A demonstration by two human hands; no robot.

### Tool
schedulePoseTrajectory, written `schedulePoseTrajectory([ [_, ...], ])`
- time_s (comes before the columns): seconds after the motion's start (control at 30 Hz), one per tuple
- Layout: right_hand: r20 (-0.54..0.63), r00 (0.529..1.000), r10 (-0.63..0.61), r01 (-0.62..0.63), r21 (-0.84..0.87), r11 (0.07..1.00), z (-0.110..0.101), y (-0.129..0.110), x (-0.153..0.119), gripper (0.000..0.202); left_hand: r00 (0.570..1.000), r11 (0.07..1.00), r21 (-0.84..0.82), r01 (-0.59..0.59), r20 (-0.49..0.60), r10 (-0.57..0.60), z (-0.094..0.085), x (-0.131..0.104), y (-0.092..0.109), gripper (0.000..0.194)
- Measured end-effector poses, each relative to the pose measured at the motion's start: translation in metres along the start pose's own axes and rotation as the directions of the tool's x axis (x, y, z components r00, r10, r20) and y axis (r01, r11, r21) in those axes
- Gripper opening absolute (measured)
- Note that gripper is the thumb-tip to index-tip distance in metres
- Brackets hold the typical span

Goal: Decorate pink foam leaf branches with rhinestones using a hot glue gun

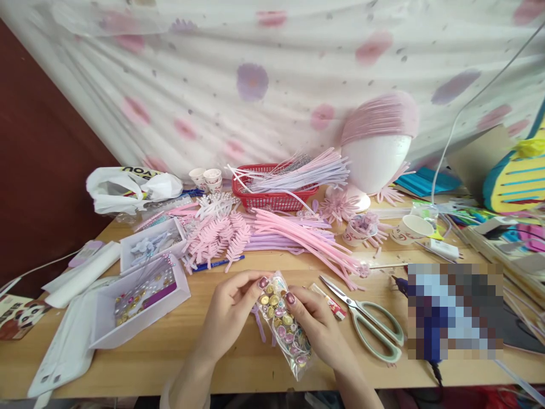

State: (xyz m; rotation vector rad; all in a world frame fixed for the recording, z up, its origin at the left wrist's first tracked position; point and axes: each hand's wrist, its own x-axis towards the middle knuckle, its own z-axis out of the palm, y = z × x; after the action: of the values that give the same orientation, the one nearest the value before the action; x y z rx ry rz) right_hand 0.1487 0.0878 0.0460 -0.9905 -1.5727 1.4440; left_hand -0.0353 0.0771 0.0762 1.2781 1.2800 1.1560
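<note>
Between my two hands is a small clear plastic bag [284, 332] filled with gold and pink round beads or gems. My left hand [232, 312] pinches its upper left edge between thumb and fingers. On the other side, my right hand [317, 321] grips the bag, its thumb pressed on the front. Behind the bag, a lilac strip [258, 324] lies partly hidden on the table. Scissors [370, 324] with pale green handles rest to the right of my right hand, beside a small red and white packet [334, 307].
White boxes [170, 301] of beads stand at left. Pink pipe cleaners [298, 236] lie at the back, before a red basket [272, 201]. A white head form [374, 159] wears a pink wrap. Paper cups [411, 229] and a blue glue gun [432, 335], partly pixelated, are at right.
</note>
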Motion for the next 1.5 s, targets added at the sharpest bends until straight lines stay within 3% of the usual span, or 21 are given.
schedulePoseTrajectory([
  [0.1,0.008,1.000,0.007,-0.007,-0.004,1.000,0.000,0.001,0.000,0.049,0.993,0.985,0.134,-0.108,-0.039,0.114,-0.001,-0.004,0.002,0.023],
  [0.2,0.044,0.998,0.032,-0.033,0.001,0.999,0.000,0.000,-0.001,0.050,0.988,0.981,0.125,-0.148,-0.011,0.151,-0.003,-0.007,0.002,0.021],
  [0.4,0.120,0.988,0.097,-0.099,0.007,0.995,-0.004,0.003,-0.002,0.053,0.995,0.995,-0.096,-0.016,0.100,0.026,-0.011,-0.010,-0.009,0.019],
  [0.53,0.263,0.953,0.149,-0.156,0.006,0.988,-0.010,0.007,-0.001,0.055,0.975,0.999,-0.018,0.047,0.220,-0.041,-0.019,-0.009,-0.010,0.034],
  [0.67,0.366,0.916,0.166,-0.134,-0.112,0.985,-0.016,0.006,0.001,0.058,0.909,0.987,0.142,0.076,0.398,-0.127,-0.024,0.001,-0.003,0.018],
  [0.93,0.480,0.854,0.200,-0.182,-0.085,0.980,-0.016,0.005,0.003,0.060,0.894,0.975,0.222,-0.008,0.439,-0.092,-0.024,0.008,0.000,0.002],
  [1.07,0.483,0.846,0.227,-0.248,-0.021,0.969,-0.019,0.009,0.003,0.059,0.909,0.990,0.122,-0.073,0.418,0.016,-0.020,0.003,-0.004,0.006],
  [1.13,0.435,0.863,0.259,-0.337,0.113,0.935,-0.021,0.016,0.002,0.057,0.915,0.995,0.060,-0.077,0.401,0.047,-0.019,0.000,-0.007,0.008],
  [1.27,0.348,0.867,0.356,-0.489,0.466,0.737,-0.026,0.030,0.000,0.063,0.958,0.993,-0.003,-0.117,0.262,0.113,-0.021,-0.003,-0.017,0.013],
  [1.37,0.250,0.900,0.356,-0.427,0.665,0.613,-0.027,0.032,0.001,0.057,0.979,0.978,0.056,-0.201,0.039,0.199,-0.021,-0.006,-0.029,0.014],
  [1.43,0.165,0.928,0.335,-0.335,0.764,0.551,-0.022,0.029,0.002,0.052,0.952,0.954,0.157,-0.254,-0.136,0.276,-0.016,-0.008,-0.037,0.013],
  [1.5,0.090,0.948,0.305,-0.248,0.810,0.532,-0.013,0.026,0.003,0.047,0.906,0.916,0.268,-0.300,-0.220,0.361,-0.008,-0.010,-0.042,0.012],
])
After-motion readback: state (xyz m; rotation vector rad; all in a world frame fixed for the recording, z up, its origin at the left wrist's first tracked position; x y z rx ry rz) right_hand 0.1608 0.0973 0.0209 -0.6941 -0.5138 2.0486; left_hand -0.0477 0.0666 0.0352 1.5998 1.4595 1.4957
